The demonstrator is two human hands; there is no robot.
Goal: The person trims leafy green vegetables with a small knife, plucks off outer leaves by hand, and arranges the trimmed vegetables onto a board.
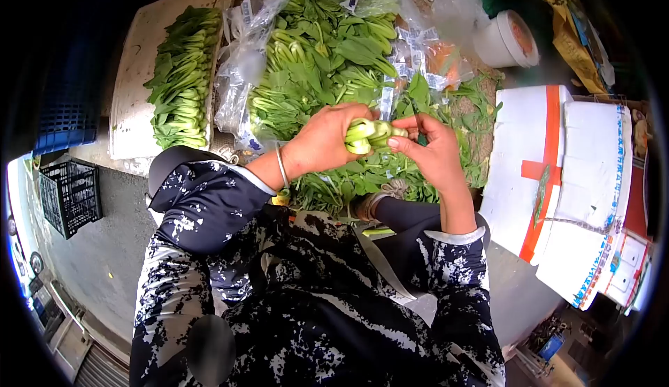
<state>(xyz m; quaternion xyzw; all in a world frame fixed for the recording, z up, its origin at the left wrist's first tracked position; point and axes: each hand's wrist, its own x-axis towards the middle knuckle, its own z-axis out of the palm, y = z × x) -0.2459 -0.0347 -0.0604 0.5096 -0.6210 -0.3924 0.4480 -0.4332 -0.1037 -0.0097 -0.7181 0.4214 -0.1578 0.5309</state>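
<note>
My left hand (pixel 324 138) is wrapped round a small bunch of bok choy (pixel 362 136), its pale green stems pointing right. At the stem end, my right hand (pixel 432 151) is closed, thumb and fingers pinching the base of a stalk. Whether its fingers hold anything else is hidden. Beyond the hands lies a heap of loose leafy greens (pixel 313 59) in an opened clear plastic bag (pixel 240 97). More loose leaves (pixel 341 181) spread beneath my hands. To the left, bok choy laid in a neat row (pixel 185 80) rests on a white board (pixel 129 101).
White foam boxes (pixel 516 150) with red tape stand at the right. A white bucket (pixel 505 38) is at the back right. At the left are a black crate (pixel 70 195) and a blue basket (pixel 66 118). My knees and shoes are close below the greens.
</note>
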